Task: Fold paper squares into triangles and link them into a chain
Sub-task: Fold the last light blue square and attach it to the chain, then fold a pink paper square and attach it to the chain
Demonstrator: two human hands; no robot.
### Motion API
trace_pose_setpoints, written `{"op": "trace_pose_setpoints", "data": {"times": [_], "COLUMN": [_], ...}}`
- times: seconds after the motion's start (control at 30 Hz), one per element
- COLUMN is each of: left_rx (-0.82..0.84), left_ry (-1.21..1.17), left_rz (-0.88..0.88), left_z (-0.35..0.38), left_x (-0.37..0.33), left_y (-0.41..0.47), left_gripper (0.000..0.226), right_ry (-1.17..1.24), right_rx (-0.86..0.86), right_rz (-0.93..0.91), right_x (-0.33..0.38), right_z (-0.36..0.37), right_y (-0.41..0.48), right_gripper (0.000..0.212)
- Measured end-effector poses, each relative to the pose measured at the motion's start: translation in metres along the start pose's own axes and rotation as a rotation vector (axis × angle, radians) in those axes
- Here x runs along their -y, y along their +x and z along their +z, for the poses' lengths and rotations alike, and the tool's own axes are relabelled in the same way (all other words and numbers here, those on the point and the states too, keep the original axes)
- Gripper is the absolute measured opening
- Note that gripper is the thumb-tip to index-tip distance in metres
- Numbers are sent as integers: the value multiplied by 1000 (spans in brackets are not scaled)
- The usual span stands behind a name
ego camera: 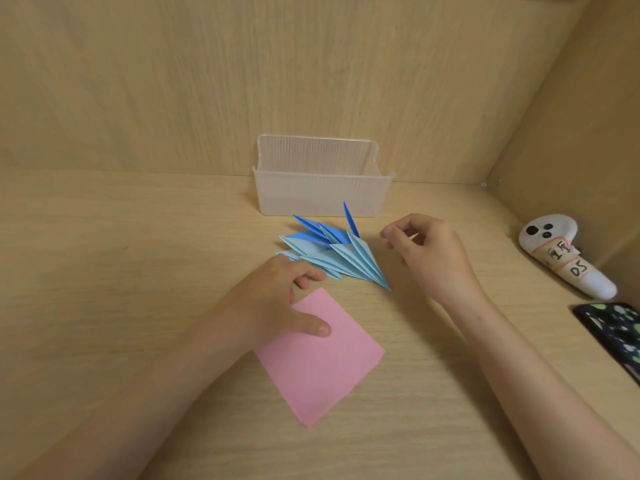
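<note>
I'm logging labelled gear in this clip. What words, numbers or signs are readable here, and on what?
"DS": handwritten on the lower tape label of the white controller.
Upper tape label: handwritten characters, too blurred to read.
Clear plastic box, pink paper, phone case: no text visible.

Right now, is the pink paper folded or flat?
Flat, unfolded: the pink paper lies spread on the table as one sheet, no crease showing, thumb of the left hand on it.
</note>
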State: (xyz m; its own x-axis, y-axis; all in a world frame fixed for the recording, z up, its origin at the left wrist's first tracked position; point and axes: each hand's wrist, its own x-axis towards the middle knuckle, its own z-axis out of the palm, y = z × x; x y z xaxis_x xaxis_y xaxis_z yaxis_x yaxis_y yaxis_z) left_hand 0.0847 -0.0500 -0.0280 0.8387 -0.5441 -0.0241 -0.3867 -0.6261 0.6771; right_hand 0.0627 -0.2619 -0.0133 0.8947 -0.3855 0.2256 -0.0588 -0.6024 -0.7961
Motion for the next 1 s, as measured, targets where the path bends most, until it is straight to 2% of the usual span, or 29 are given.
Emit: {"op": "trace_pose_setpoints", "data": {"times": [0.1, 0.23, 0.47, 0.73, 0.87, 1.0], "left_rx": [29, 47, 73, 26, -30, -126], "left_ry": [18, 15, -30, -180, -364, -506], "left_rz": [8, 12, 19, 1, -10, -16], "left_z": [-1, -1, -4, -6, -11, -15], "left_x": [1, 0, -1, -2, -5, -6], "left_y": [1, 1, 0, 1, 0, 1], "left_gripper": [60, 47, 37, 47, 48, 45], "right_ry": [82, 207, 266, 284, 229, 254], "right_rx": [-21, -26, 366, 472, 561, 618], "right_rz": [-20, -114, -308, -277, -254, -213], "right_x": [4, 14, 26, 26, 25, 24], "right_z": [-4, -5, 3, 5, 5, 8], "right_y": [0, -5, -25, -26, -27, -26], "right_gripper": [15, 13, 12, 10, 23, 16]}}
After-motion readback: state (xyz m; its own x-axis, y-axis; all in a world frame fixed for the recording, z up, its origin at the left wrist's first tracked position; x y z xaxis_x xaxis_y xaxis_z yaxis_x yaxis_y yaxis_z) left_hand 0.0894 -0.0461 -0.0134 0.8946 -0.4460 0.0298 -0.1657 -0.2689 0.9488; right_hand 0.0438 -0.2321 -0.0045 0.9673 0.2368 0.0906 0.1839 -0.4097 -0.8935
